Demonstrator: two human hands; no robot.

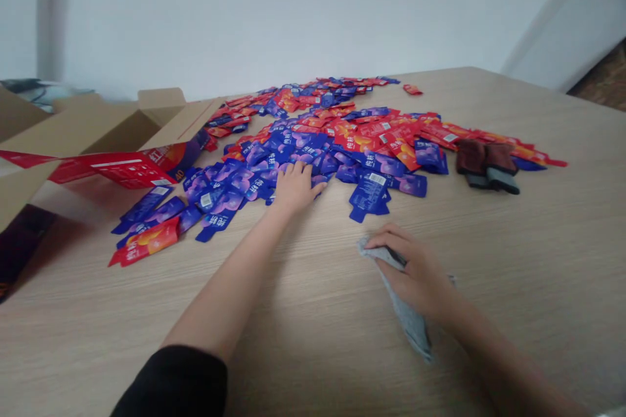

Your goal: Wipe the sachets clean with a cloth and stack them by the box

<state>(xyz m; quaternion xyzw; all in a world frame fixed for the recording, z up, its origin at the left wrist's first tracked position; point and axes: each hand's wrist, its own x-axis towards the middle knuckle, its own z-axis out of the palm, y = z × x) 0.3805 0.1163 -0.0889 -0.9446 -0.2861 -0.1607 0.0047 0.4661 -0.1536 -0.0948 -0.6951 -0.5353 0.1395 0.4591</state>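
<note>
My left hand (295, 187) lies palm down on the near edge of a pile of blue-purple packets (281, 146). Its fingers are spread and the thumb points right; its palm side is hidden. Closer to me on the right, my right hand (415, 267) is closed around a limp grey cloth (408, 322), which shows a dark patch near the fingers. The cloth hangs down toward the front at or just above the table. Between the two hands, a few blue packets (370, 194) lie loose, one with its barcode side up.
Red-orange packets (372, 133) spread behind the blue ones, and a mixed heap (313, 96) lies against the wall. An open cardboard box (112, 133) stands at the left. Folded brown and grey fabric pieces (486, 162) rest at the right on the wooden table (552, 260).
</note>
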